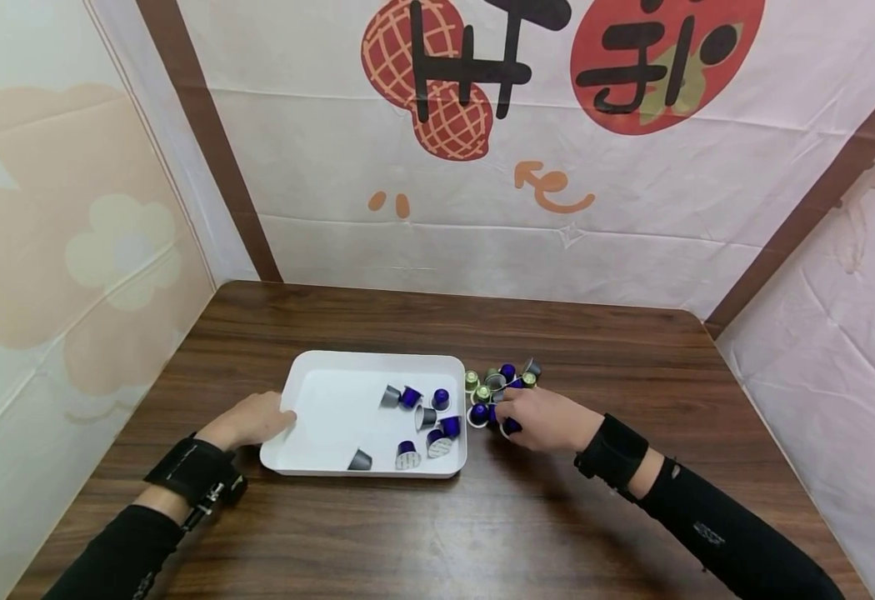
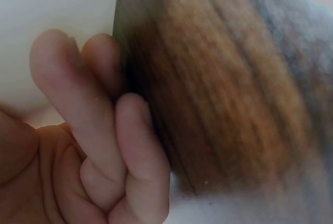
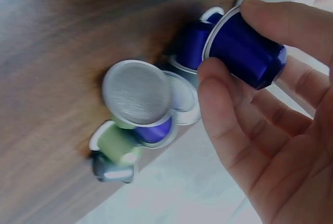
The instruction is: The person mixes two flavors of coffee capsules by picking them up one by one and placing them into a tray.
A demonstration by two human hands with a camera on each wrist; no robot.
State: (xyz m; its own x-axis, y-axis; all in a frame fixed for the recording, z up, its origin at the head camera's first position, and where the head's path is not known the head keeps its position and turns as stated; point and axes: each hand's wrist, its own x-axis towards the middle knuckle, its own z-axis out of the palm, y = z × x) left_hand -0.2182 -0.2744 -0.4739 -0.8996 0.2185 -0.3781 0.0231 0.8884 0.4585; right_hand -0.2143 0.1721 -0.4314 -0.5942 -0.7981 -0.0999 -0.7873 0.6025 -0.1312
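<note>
A white tray lies on the wooden table, with blue and grey coffee capsules scattered over its right half and one grey capsule by its front rim. My left hand grips the tray's left rim, thumb over the edge; curled fingers show against the tray in the left wrist view. To the right of the tray, my right hand pinches a blue coffee capsule between thumb and fingertips. Beside that hand sits a loose pile of green, blue and grey capsules, including a green capsule and a silver-lidded one.
The brown wooden table extends around the tray. Behind its far edge hangs a white printed cloth, and further cloth walls stand at the left and right sides.
</note>
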